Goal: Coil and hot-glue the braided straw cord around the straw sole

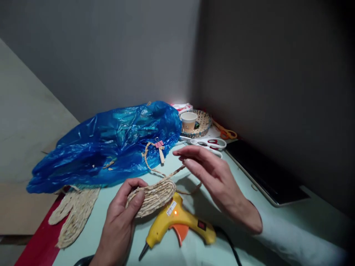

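My left hand point(122, 212) is closed around one end of an oval coil of braided straw cord point(155, 195), thumb on top and fingers behind. My right hand point(216, 177) is at the coil's right, with the loose braided cord point(177, 171) running up to its thumb and fingertips. Part of that cord is hidden behind the hand and shows again below it. From the coil another stretch of cord curves up to a pink binder clip point(159, 144). Just below the coil lies a yellow glue gun point(177, 218), its orange light lit.
A blue plastic bag point(111, 136) spreads across the back left. Coiled straw pieces point(77, 216) lie at left. Behind are a paper cup point(189, 122) in a woven basket point(203, 123), white scissors point(210, 143) and orange scissors point(229, 133). At right lies a dark flat device point(263, 170).
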Action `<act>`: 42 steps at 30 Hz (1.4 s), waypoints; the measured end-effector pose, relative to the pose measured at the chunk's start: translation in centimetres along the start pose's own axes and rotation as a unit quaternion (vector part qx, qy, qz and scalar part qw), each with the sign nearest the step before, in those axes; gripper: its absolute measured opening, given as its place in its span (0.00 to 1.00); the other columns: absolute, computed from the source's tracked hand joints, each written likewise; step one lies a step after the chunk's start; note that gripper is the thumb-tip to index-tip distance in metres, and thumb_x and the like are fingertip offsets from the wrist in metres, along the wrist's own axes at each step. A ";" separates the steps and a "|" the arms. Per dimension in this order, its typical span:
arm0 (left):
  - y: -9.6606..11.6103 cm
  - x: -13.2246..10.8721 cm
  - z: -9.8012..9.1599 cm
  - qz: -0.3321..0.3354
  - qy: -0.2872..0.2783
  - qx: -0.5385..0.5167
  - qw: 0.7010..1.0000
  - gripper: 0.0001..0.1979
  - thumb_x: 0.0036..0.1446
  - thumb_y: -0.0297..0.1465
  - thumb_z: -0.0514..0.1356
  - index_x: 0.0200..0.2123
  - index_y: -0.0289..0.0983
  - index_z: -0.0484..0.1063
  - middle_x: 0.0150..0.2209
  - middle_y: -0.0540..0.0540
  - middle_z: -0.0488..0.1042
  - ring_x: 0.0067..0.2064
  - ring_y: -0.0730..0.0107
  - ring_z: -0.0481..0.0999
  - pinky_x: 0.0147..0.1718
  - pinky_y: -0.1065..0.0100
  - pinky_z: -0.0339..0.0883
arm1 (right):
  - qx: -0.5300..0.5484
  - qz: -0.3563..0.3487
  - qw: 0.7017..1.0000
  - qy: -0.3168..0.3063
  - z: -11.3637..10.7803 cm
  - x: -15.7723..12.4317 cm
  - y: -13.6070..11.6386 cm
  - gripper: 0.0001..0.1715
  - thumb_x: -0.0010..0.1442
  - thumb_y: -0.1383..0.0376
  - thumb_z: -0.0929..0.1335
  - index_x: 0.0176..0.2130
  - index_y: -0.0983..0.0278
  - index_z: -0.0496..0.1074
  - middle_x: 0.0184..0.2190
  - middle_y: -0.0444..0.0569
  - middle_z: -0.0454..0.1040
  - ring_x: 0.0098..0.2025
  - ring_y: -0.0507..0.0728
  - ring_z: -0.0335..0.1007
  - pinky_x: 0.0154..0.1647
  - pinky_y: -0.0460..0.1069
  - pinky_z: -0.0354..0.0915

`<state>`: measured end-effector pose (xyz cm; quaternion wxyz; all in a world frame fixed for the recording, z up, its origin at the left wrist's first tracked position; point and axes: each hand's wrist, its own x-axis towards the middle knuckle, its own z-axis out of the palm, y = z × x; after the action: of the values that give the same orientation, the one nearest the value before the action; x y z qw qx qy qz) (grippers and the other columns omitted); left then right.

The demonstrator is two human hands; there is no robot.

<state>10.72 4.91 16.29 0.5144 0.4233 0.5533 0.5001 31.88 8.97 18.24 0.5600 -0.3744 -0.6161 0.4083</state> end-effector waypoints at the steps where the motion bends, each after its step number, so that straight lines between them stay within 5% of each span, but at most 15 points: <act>1: 0.0 0.1 0.1 -0.004 0.013 -0.030 0.999 0.12 0.55 0.42 0.67 0.39 0.44 0.74 0.33 0.54 0.76 0.35 0.69 0.74 0.34 0.75 0.68 | 0.026 0.007 0.999 0.022 -0.2 0.3 0.2 0.06 0.65 0.61 0.68 0.41 0.61 0.72 0.38 0.44 0.75 0.40 0.53 0.72 0.42 0.48 0.66; 5: 0.0 0.5 0.2 -0.021 0.043 -0.137 0.989 0.15 0.54 0.42 0.68 0.43 0.44 0.74 0.39 0.52 0.79 0.40 0.68 0.77 0.37 0.75 0.69 | 0.056 0.050 0.997 -0.013 0.0 0.5 1.1 0.14 0.64 0.57 0.69 0.31 0.60 0.65 0.22 0.36 0.64 0.21 0.49 0.60 0.23 0.45 0.60; 11: 0.0 1.0 0.1 -0.018 0.053 -0.187 0.981 0.17 0.55 0.42 0.68 0.46 0.42 0.76 0.41 0.48 0.82 0.45 0.60 0.79 0.43 0.67 0.72 | 0.035 0.123 0.982 -0.138 1.3 -0.6 1.6 0.13 0.67 0.60 0.65 0.31 0.62 0.68 0.21 0.40 0.69 0.18 0.49 0.63 0.20 0.45 0.62; 17: 0.0 1.1 0.5 -0.041 0.051 -0.225 0.972 0.21 0.55 0.39 0.69 0.52 0.43 0.75 0.42 0.47 0.83 0.47 0.59 0.80 0.45 0.64 0.73 | -0.045 0.078 0.989 -0.116 0.5 -0.7 1.1 0.21 0.70 0.60 0.63 0.25 0.61 0.62 0.21 0.38 0.60 0.23 0.50 0.53 0.25 0.47 0.52; 22: 0.2 1.0 0.9 -0.044 0.031 -0.263 0.963 0.19 0.53 0.35 0.70 0.49 0.43 0.78 0.45 0.47 0.83 0.49 0.58 0.81 0.49 0.64 0.73 | -0.019 0.097 0.992 -0.080 0.5 -0.4 3.0 0.28 0.70 0.51 0.62 0.23 0.59 0.55 0.18 0.36 0.52 0.21 0.50 0.45 0.22 0.47 0.47; 26: 0.4 0.6 1.0 -0.050 0.001 -0.262 0.964 0.20 0.51 0.34 0.71 0.49 0.44 0.79 0.47 0.46 0.83 0.54 0.56 0.79 0.56 0.61 0.69 | 0.049 0.132 0.986 -0.093 1.0 0.1 3.5 0.20 0.64 0.50 0.67 0.29 0.61 0.63 0.19 0.38 0.63 0.20 0.50 0.58 0.22 0.46 0.57; 30: 0.0 0.6 1.2 -0.055 0.007 -0.231 0.971 0.23 0.49 0.34 0.73 0.51 0.47 0.79 0.49 0.48 0.83 0.57 0.56 0.76 0.58 0.62 0.66 | 0.111 0.159 0.969 -0.154 1.4 0.0 2.4 0.18 0.61 0.52 0.70 0.41 0.63 0.67 0.33 0.47 0.74 0.34 0.56 0.73 0.33 0.49 0.69; 32: -0.6 0.7 1.2 -0.032 -0.006 -0.207 0.978 0.24 0.48 0.35 0.73 0.51 0.48 0.79 0.51 0.48 0.83 0.57 0.56 0.77 0.57 0.62 0.67 | 0.118 0.167 0.962 -0.179 1.6 -0.3 2.0 0.16 0.62 0.54 0.70 0.39 0.64 0.70 0.34 0.47 0.74 0.36 0.56 0.73 0.37 0.49 0.69; 37: -1.5 0.6 0.7 0.007 -0.039 -0.095 0.995 0.20 0.50 0.40 0.71 0.48 0.47 0.81 0.50 0.46 0.82 0.55 0.54 0.77 0.52 0.64 0.70 | 0.086 0.182 0.961 -0.192 1.7 -0.9 1.9 0.17 0.68 0.53 0.65 0.37 0.64 0.70 0.22 0.42 0.70 0.23 0.51 0.66 0.25 0.46 0.62; 42: -0.5 0.3 0.5 0.010 -0.040 -0.035 0.999 0.13 0.54 0.42 0.67 0.40 0.42 0.82 0.38 0.46 0.82 0.43 0.56 0.79 0.42 0.64 0.71 | 0.032 0.144 0.970 -0.193 1.2 -1.1 1.5 0.15 0.68 0.55 0.67 0.37 0.64 0.72 0.31 0.43 0.70 0.33 0.52 0.63 0.34 0.46 0.60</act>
<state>11.24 5.19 15.79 0.5458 0.4296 0.5103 0.5071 30.75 8.45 16.39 0.3776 -0.3552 -0.6388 0.5685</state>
